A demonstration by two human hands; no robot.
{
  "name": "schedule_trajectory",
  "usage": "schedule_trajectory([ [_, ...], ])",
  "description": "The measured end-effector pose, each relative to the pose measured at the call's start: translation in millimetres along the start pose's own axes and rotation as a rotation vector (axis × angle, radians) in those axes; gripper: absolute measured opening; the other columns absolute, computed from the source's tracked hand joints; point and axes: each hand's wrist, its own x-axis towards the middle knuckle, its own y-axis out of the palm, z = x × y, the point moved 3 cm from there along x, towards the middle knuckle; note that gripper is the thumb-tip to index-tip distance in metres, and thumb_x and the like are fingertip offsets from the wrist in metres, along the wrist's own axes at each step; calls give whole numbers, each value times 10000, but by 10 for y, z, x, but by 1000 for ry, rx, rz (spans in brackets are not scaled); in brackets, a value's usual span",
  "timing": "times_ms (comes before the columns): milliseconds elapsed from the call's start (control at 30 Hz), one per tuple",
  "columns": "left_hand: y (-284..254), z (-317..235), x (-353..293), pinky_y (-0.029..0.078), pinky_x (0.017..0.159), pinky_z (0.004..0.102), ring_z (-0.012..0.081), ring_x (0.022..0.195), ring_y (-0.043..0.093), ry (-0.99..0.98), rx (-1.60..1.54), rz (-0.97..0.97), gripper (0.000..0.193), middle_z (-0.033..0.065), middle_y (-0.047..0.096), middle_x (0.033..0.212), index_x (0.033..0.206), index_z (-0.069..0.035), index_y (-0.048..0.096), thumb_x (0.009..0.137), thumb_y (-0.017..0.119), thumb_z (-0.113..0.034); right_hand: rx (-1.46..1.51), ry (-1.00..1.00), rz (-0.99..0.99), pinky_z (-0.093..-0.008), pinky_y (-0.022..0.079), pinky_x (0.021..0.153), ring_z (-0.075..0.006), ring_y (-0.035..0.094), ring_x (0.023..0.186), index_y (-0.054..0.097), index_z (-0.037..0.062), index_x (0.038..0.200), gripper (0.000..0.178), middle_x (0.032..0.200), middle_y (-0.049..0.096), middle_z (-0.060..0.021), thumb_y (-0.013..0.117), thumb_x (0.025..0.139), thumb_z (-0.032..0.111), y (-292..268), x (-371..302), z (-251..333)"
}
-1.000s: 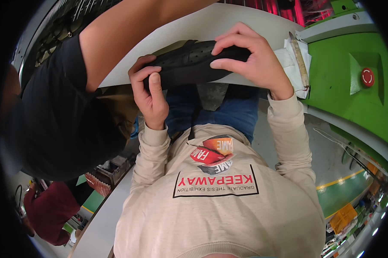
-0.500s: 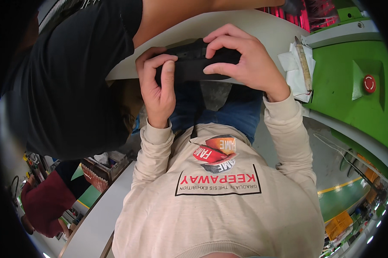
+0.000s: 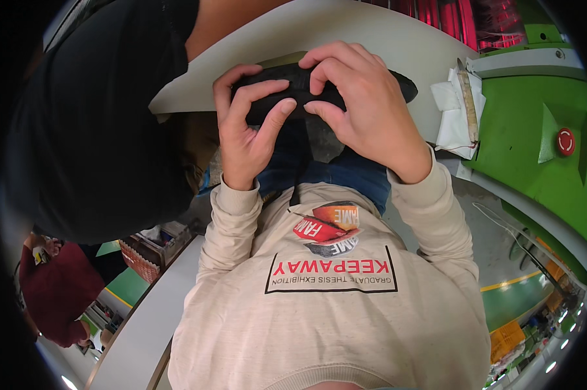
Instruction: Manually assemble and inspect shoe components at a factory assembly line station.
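Both hands hold a long black piece (image 3: pixel 293 81), shaped somewhat like a shoe, at the edge of the pale table (image 3: pixel 365 29). My left hand (image 3: pixel 245 130) grips its left part, fingers over the top and thumb at the near side. My right hand (image 3: pixel 365 97) pinches it near the middle, fingers bent over the top edge and thumb on the near side. A tapered end of the piece sticks out to the right behind my right hand. Its underside is hidden.
A person in a black shirt (image 3: pixel 98 130) stands close on the left. On the right are a knife-like tool (image 3: pixel 468 104) with a wrapped handle on white paper (image 3: pixel 446 107), and a green machine (image 3: pixel 521 130) with a red stop button (image 3: pixel 565 141). A person in dark red (image 3: pixel 59 292) works farther off.
The black piece has shifted in my hands, and its right end now shows past my right hand. My two thumbs have come closer together. The neighbour's arm has drawn back to the left.
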Motion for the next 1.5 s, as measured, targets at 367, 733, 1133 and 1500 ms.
schedule_trajectory([
  [367, 135, -95, 34, 542, 1000, 389, 298, 1192, 659, 26, 6, -147, 254, 126, 650, 1251, 1042, -115, 838, 807, 922, -68, 122, 174, 226, -440, 586, 893, -313, 751, 1045, 715, 68, 808, 212, 1169, 827, -22, 906, 741, 131, -91, 272, -178],
  [733, 163, -80, 30, 545, 974, 373, 262, 1140, 669, -22, -7, -227, 225, 103, 643, 1204, 973, -103, 826, 770, 913, -62, 516, 147, 265, -351, 597, 978, -212, 780, 1049, 797, 28, 1051, 338, 1128, 822, -67, 961, 777, 136, -182, 253, -529],
  [1133, -42, 24, 61, 512, 1064, 383, 277, 1203, 658, -67, -213, -8, 124, 113, 659, 1290, 1094, -64, 843, 973, 824, -79, 476, 255, 359, -341, 549, 1110, -167, 742, 1167, 771, 23, 1209, 405, 1227, 805, -58, 946, 855, 113, -257, 191, -612],
  [1500, 50, 138, 206, 562, 1035, 338, 242, 1316, 621, -202, -377, -86, 553, 156, 612, 1478, 1512, 10, 578, 1028, 810, -128, 568, 390, 254, -339, 567, 1046, -172, 737, 1179, 753, 59, 1301, 445, 1214, 798, -35, 934, 908, 159, -185, 76, -655],
])
